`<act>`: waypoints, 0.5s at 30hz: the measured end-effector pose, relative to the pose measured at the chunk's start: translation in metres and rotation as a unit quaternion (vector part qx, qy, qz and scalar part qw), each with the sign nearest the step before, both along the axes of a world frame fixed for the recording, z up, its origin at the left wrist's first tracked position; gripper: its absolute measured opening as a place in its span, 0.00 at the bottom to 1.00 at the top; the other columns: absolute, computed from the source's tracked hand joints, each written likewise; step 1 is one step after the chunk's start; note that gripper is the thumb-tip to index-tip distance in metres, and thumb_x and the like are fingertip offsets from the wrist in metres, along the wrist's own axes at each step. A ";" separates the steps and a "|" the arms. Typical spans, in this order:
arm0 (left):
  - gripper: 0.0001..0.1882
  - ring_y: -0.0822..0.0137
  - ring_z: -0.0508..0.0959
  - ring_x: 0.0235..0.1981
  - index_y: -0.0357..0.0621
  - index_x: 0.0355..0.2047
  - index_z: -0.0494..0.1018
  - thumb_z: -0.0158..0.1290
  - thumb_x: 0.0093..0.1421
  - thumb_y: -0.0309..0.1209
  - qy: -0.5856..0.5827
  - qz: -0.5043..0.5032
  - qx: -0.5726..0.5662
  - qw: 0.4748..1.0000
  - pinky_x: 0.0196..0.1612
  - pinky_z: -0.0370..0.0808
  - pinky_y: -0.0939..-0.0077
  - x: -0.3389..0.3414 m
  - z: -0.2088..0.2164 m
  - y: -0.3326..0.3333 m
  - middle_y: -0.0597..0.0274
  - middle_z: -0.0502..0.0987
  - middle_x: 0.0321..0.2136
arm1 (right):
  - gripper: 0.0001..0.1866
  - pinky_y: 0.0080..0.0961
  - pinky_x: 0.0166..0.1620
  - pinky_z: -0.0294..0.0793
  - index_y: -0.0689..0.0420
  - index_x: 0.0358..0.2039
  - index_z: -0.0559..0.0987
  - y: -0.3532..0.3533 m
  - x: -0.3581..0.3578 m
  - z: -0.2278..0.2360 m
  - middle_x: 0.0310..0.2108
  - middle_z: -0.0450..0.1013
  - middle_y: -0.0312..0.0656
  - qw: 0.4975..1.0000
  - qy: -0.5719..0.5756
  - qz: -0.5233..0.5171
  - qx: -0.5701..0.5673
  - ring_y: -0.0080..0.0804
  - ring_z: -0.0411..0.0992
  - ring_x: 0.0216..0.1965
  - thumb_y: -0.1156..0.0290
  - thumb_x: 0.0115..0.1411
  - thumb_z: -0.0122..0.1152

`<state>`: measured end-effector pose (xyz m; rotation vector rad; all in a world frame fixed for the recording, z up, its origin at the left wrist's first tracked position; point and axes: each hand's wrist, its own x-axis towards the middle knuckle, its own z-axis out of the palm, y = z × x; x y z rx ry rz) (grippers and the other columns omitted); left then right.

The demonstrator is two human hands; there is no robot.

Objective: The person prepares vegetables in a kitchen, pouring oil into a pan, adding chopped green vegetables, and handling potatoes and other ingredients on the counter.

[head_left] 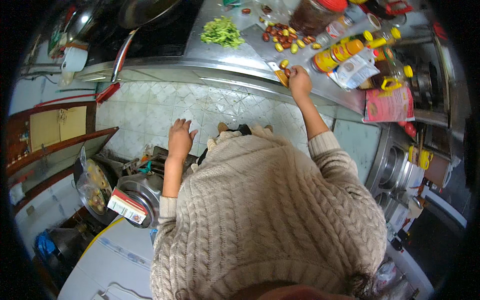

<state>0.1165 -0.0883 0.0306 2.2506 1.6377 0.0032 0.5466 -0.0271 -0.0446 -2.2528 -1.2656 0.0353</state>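
My left hand (180, 137) hangs over the tiled floor with its fingers apart and nothing in it. At the front edge of the metal counter, my right hand (300, 83) is closed, its fingertips pinched at a red-brown jujube (287, 72). Next to them lies a small orange-brown piece with a white end (280, 75); its kind is unclear. A green-yellow jujube (284, 64) is just beyond. Farther back, several loose red and green jujubes (286, 37) lie in a heap. Left of the heap is a pile of chopped green vegetable (221, 32).
Bottles (336, 56), a red-lidded jar (316, 16) and a pink packet (389, 105) crowd the counter's right. A long-handled pan (142, 14) sits on the stove at far left. A round white table (107, 260) and a lidded pot (142, 187) stand at the lower left.
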 end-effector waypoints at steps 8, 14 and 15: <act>0.19 0.49 0.67 0.55 0.37 0.43 0.74 0.58 0.53 0.33 -0.004 0.020 -0.037 0.999 0.56 0.65 0.60 -0.063 -0.043 -0.004 0.46 0.72 0.49 | 0.08 0.38 0.38 0.72 0.50 0.33 0.78 0.018 -0.062 0.009 0.33 0.76 0.42 0.997 -0.018 0.064 -0.028 0.43 0.74 0.36 0.72 0.51 0.54; 0.09 0.51 0.71 0.48 0.37 0.34 0.75 0.50 0.52 0.22 -0.065 -0.006 0.023 0.998 0.50 0.68 0.63 -0.080 -0.047 0.032 0.49 0.75 0.40 | 0.09 0.37 0.38 0.72 0.53 0.33 0.79 0.030 -0.099 0.016 0.34 0.76 0.43 0.993 -0.019 0.115 -0.021 0.43 0.74 0.37 0.72 0.52 0.54; 0.08 0.51 0.72 0.45 0.37 0.31 0.75 0.49 0.51 0.21 -0.080 0.003 0.003 0.997 0.48 0.69 0.63 -0.083 -0.036 0.040 0.49 0.75 0.37 | 0.09 0.36 0.39 0.72 0.53 0.34 0.79 0.030 -0.101 0.018 0.34 0.76 0.43 0.993 -0.016 0.109 -0.039 0.42 0.74 0.37 0.71 0.52 0.54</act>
